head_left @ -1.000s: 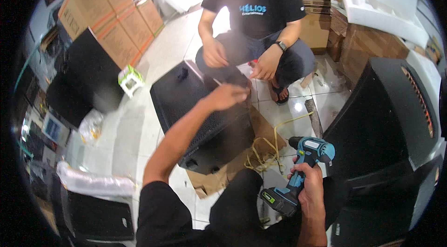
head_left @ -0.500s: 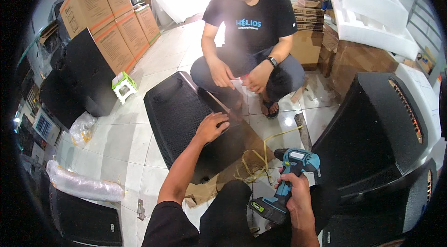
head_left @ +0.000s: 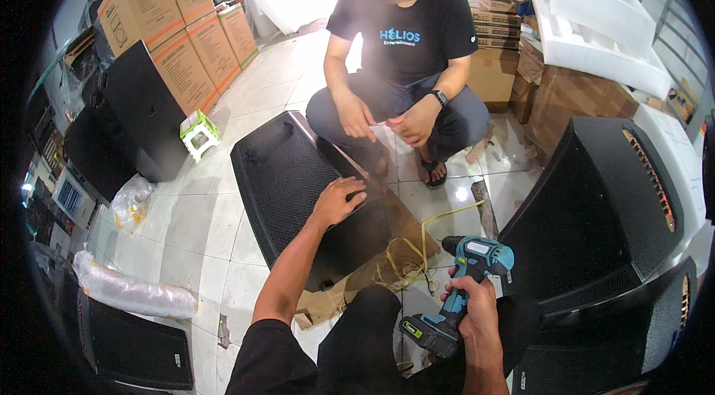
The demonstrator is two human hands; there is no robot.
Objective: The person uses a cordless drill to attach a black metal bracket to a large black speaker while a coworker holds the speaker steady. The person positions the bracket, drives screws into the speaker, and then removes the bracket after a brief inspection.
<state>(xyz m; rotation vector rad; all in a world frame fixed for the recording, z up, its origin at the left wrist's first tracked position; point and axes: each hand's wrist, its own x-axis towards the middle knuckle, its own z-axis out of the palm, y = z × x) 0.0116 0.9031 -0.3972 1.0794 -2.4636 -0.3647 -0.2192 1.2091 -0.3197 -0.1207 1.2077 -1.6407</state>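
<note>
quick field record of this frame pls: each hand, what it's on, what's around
left hand: resting flat on the black speaker cabinet lying on the floor
right hand: gripping a teal cordless drill, bit pointing left
near drill: yellow strap on cardboard sheet
opposite: person squatting, hands together
right side: large black speaker
left side: cardboard boxes, small green stool

Bare tiles (head_left: 190, 220) left; big speaker (head_left: 596, 209) blocks right.

White tiled floor (head_left: 194, 209), stacked cardboard boxes (head_left: 179, 30) behind.
</note>
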